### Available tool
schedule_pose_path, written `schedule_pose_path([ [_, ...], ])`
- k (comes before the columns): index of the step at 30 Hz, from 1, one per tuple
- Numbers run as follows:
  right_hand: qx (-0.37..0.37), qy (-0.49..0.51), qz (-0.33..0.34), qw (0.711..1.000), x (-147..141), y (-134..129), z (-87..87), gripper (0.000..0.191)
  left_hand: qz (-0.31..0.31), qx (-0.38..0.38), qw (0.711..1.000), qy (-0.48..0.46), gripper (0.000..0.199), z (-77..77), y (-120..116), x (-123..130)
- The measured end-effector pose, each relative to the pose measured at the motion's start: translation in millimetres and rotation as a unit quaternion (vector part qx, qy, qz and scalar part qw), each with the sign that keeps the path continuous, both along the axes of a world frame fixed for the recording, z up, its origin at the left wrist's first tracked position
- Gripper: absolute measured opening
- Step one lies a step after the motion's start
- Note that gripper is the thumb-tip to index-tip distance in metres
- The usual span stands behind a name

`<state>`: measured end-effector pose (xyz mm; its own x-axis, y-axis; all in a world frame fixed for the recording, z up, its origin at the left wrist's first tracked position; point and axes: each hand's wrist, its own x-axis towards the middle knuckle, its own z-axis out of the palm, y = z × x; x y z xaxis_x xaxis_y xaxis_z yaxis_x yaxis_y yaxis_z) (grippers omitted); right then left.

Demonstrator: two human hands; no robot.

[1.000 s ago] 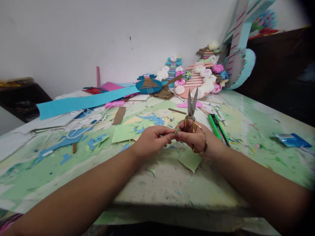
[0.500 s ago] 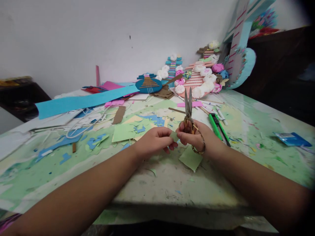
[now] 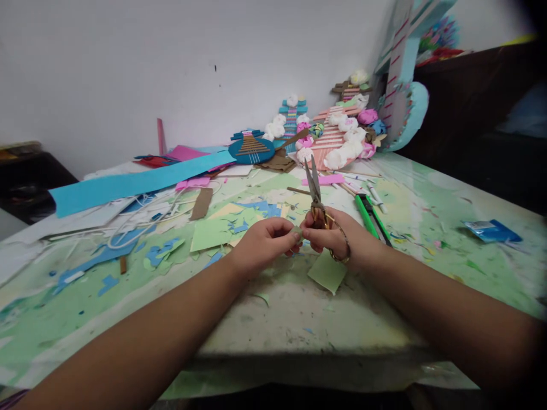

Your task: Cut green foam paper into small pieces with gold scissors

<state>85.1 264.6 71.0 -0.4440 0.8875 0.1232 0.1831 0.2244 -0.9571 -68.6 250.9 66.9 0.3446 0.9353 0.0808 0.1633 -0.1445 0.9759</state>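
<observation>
My left hand (image 3: pixel 267 244) pinches a small piece of green paper (image 3: pixel 297 230) between thumb and fingers. The fingertips of my right hand (image 3: pixel 331 234) meet the piece from the other side. Scissors (image 3: pixel 315 191) also sit in my right hand, gold handles in the palm and blades slightly apart, pointing up and away. Just below that hand a larger green paper square (image 3: pixel 328 273) lies on the table. Left of my hands lies a light green sheet (image 3: pixel 210 233) strewn with blue and green paper scraps.
A green utility knife (image 3: pixel 371 219) lies right of my hands, with a blue packet (image 3: pixel 492 230) farther right. White cable (image 3: pixel 117 238) loops at left near a long blue strip (image 3: pixel 141 185). Decorated cardboard crafts (image 3: pixel 252 147) stand along the wall.
The small green piece shows less of itself between my fingertips now, seemingly folded or turned. My view has shifted a little to the right; both hands stay together.
</observation>
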Motion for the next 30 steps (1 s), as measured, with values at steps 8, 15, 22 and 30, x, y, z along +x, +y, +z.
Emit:
schedule_pose_path([
  [8,0.128,-0.207,-0.092,0.966,1,-1,-4.4,0.032,0.084,-0.003,0.992,-0.094,0.013,-1.1,6,-1],
  [15,0.192,-0.356,-0.123,0.906,-2,-8,-2.3,0.041,0.09,-0.008,0.978,-0.186,0.012,-1.2,9,-5],
  [22,0.203,-0.366,-0.092,0.904,-3,-11,-4.4,0.041,0.114,-0.025,0.958,-0.262,0.016,-1.2,10,-2],
  [30,0.24,-0.358,-0.112,0.895,-6,-13,-7.6,0.038,0.089,-0.067,0.965,-0.239,0.016,-4.9,5,1],
])
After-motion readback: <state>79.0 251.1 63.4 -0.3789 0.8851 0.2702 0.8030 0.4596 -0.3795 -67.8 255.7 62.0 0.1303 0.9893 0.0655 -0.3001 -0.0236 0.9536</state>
